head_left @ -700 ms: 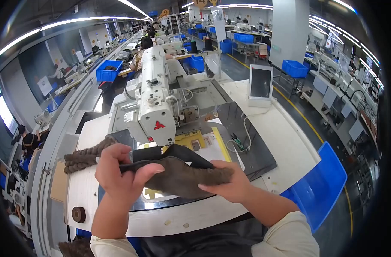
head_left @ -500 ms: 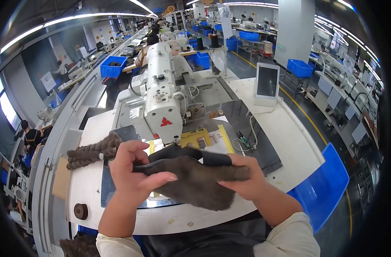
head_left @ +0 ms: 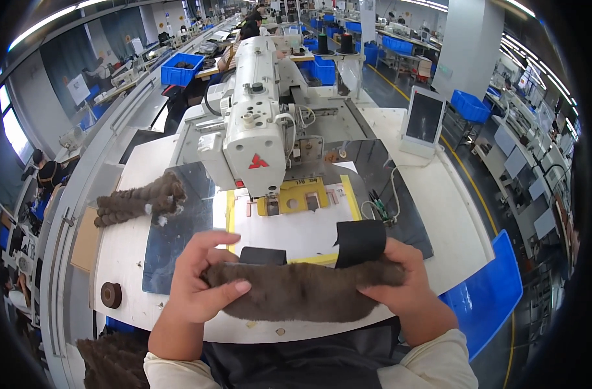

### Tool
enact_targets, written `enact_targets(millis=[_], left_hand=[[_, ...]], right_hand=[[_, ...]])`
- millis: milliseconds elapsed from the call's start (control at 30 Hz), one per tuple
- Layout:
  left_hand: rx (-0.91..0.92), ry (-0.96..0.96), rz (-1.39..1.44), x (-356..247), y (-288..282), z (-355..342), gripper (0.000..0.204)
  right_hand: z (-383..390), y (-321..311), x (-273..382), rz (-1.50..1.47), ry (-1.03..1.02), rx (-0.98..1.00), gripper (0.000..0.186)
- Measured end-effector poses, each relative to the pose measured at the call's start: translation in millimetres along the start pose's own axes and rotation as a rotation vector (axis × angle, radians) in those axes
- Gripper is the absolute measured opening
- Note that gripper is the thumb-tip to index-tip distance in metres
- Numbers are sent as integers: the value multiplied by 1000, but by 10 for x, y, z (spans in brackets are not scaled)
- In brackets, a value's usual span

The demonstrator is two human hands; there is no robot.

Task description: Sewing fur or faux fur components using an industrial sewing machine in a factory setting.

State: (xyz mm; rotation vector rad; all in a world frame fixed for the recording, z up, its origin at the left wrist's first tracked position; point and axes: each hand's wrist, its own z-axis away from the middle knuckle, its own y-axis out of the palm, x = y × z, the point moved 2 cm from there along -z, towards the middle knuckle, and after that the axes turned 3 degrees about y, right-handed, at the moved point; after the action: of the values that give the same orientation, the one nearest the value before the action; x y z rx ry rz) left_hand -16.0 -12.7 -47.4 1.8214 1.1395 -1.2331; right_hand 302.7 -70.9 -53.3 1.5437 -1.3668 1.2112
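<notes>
A long brown fur piece stretches level between my two hands at the near edge of the sewing table. My left hand closes on its left end, thumb across the front and index finger raised. My right hand pinches the other end, thumb in front and fingers mostly hidden behind. Two black flaps stand up behind the fur, a wide flap beside my right hand and a smaller flap near my left. Beyond is a white sewing machine over a yellow-edged template.
Rolled brown fur pieces lie on the table's left, behind a brown tape roll. More brown fur sits low at left. A control screen stands at right, near green-handled snips. A blue bin adjoins the right edge.
Both hands have drawn the fur piece back toward me, away from the needle area. It has gone from tilted and bunched to level and spread, and the template shows more.
</notes>
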Motion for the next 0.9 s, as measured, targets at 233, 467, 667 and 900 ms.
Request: enact_targets(millis=[233,467,667,900], left_hand=[[119,-154,-28,256,-62,-160,27],[160,-545,-125,1271,-59,-447,38],[266,-633,-99,1534,-231,-438,32],[318,-391,-379,1292,-211,-261,55]], right_hand=[[-187,-154,-341,-80,136,-46,48],[-419,-145,-1512,-184,480,-148,44],[-381,-214,-1617,4,527,-96,41],[-374,-88,-1435,-166,497,-194,25]])
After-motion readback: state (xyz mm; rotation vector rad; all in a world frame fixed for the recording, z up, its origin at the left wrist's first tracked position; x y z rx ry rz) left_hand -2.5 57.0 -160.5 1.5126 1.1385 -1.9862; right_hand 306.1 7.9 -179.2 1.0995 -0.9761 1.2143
